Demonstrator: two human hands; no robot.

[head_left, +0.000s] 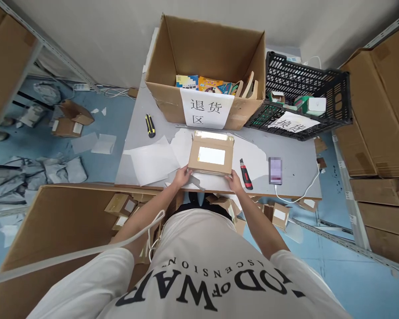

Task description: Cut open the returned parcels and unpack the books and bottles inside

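Note:
A small brown cardboard box with a white label on top rests at the front of the table, directly before me. My left hand grips its near left corner and my right hand its near right corner, fingers partly hidden under the edge. Right of the box lies a red and black utility knife. White paper sheets spread beneath and to the left of it. Farther left is a yellow and black utility knife.
Behind stands a large open carton holding several books, beside a black plastic crate with small boxes. A phone on a white cable lies at the table's right. Another large carton stands below left; shelving flanks the right.

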